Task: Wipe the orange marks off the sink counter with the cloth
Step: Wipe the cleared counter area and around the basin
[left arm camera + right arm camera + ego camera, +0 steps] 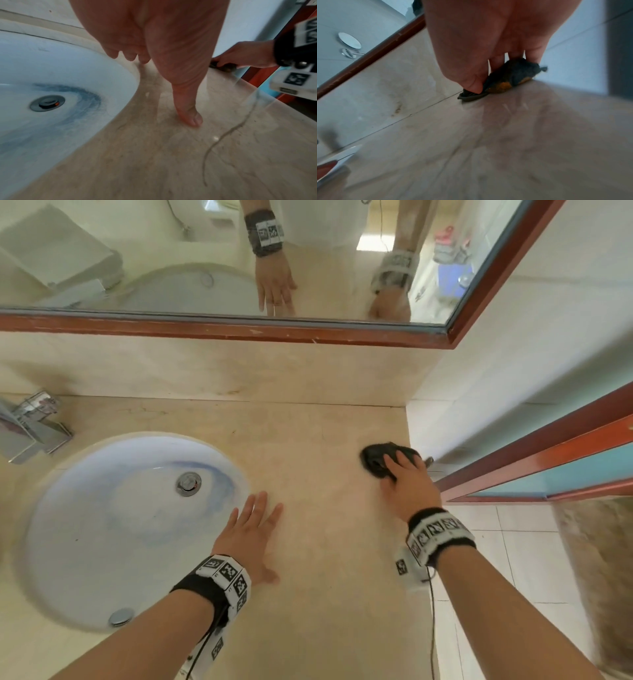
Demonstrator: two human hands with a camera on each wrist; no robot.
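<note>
Cloth (378,462) bunched dark, pressed onto sink counter (325,559) at far right corner, just beside side wall and near backsplash; orange stain showing on its underside in right wrist view (500,86). Gripped by right hand (409,484), fingers curled over the wad, thumb (473,83) pinching a fold against the stone. Judged mid-wipe, scrubbing phase. No clear orange marks visible on bare counter btwn hands, maybe a faint pinkish tinge near cloth, too weak to call; so prob. late in the job, w/ only the corner patch left. Next move likely needs firm downward pressure while dragging cloth back toward front edge, then a check under the wad, since stained face could smear colour back; refolding to a clean side may help. Left hand (250,534) flat on counter just right of basin (68,508), fingers straight and spread, holding nothing, seemingly bracing body weight. Right forearm stretched fwd, wrist angled down over cloth; left forearm reaching diagonally across basin's near rim.
</note>
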